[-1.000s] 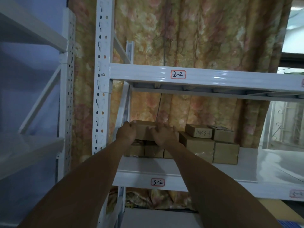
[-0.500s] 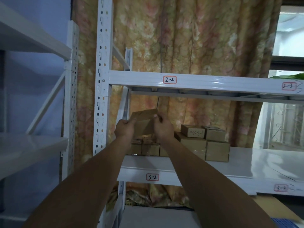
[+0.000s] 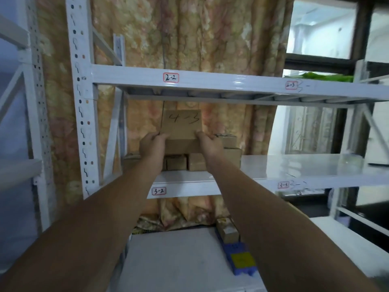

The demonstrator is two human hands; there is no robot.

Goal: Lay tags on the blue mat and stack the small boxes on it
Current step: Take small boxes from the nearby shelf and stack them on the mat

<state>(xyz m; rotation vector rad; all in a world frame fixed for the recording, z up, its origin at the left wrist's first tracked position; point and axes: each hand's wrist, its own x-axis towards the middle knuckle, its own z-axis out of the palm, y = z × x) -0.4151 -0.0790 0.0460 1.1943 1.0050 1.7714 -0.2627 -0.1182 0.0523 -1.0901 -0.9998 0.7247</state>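
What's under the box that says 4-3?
Under the 4-3 box, small cardboard boxes sit on the shelf. The left hand and right hand gripping it hide what lies behind them.

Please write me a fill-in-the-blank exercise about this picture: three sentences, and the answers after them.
1. The left hand and the right hand hold a box with ____ written on it.
2. The other boxes stand on a shelf whose label reads ____.
3. The tag lying on the blue mat is ____ in colour.

Missing words: 4-3; 3-2; yellow.
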